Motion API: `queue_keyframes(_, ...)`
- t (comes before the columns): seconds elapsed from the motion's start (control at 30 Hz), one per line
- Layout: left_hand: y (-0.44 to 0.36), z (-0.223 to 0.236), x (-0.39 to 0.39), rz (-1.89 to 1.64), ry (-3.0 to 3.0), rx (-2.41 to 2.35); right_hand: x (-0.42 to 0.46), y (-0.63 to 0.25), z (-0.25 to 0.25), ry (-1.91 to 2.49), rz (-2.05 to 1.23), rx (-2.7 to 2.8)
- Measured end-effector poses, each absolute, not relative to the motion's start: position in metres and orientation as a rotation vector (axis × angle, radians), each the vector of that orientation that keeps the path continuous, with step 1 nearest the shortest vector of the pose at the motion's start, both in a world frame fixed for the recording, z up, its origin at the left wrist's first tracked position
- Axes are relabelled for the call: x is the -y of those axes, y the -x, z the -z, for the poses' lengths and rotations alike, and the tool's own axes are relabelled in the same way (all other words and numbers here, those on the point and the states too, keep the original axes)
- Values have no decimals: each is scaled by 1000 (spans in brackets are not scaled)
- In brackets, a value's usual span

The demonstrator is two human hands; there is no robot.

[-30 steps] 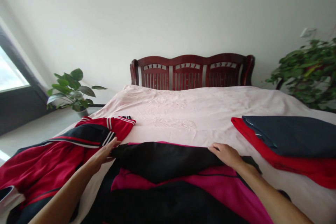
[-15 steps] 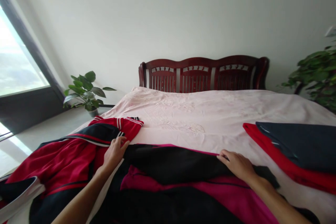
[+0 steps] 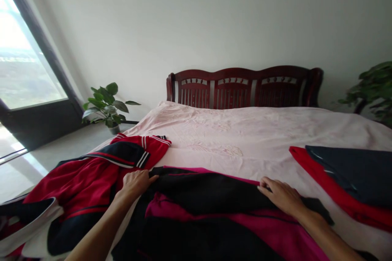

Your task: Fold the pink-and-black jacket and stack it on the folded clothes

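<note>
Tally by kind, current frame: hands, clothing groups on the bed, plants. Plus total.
Hands: 2 (left hand, right hand)
Clothing groups: 3 (red-and-navy heap, black-and-magenta clothing, folded stack)
Plants: 2 (window-side plant, right-edge plant)
Total: 7

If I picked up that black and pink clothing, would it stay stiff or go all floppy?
The black and pink garment would probably flop, because its cloth lies in soft, uneven folds. It likely wouldn't roll if pushed, since it's spread low on the pale pink bedspread; it might bunch up instead.
</note>
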State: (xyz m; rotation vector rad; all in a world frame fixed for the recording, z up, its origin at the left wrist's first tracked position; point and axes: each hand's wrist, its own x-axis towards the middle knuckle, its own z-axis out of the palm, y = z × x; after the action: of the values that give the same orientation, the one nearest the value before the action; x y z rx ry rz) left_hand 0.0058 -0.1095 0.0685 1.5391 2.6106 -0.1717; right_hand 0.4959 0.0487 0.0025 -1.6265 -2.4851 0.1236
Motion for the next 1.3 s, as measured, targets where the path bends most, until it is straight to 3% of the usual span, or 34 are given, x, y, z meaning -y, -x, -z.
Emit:
queue_keyframes(0.37,-13,-74,119,115,-1560,-2780,-51,-498,-1,1651,-241,2441)
queue_keyframes(0.7,-6,-52,122,-564,-1283,-2634,-53,-499,0,1637,-306,2402)
queue_keyframes(0.9,1,-47,117,-680,-1304,-2551,-56,-503,3,1647,-405,2370)
queue_keyframes(1.1,7,-47,109,-759,-1252,-2719,-61,-506,8,1734,-312,2396)
queue_keyframes(1.3,22,-23,92,-907,-1222,-2554,-60,-504,9,1713,-77,2451)
